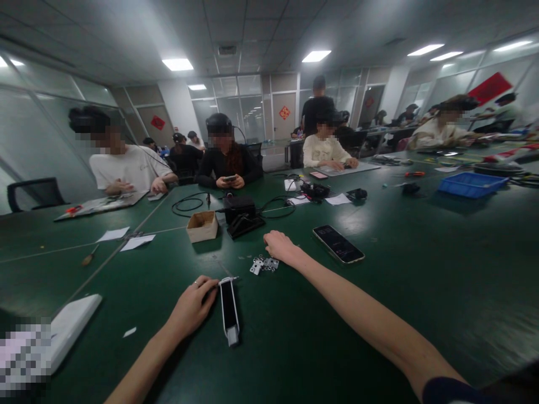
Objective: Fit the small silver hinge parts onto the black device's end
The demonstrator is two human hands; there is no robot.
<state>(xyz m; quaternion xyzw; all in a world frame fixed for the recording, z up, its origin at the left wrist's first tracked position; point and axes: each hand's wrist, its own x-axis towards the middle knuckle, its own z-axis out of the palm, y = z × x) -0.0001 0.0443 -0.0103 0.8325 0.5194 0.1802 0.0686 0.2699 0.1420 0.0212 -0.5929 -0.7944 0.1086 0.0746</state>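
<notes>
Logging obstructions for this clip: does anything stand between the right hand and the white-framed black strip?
Yes: small metal plates lie on the green table between the right hand and the white-framed black strip, close to the hand. They look low, so the hand could probably pass over them.
</notes>
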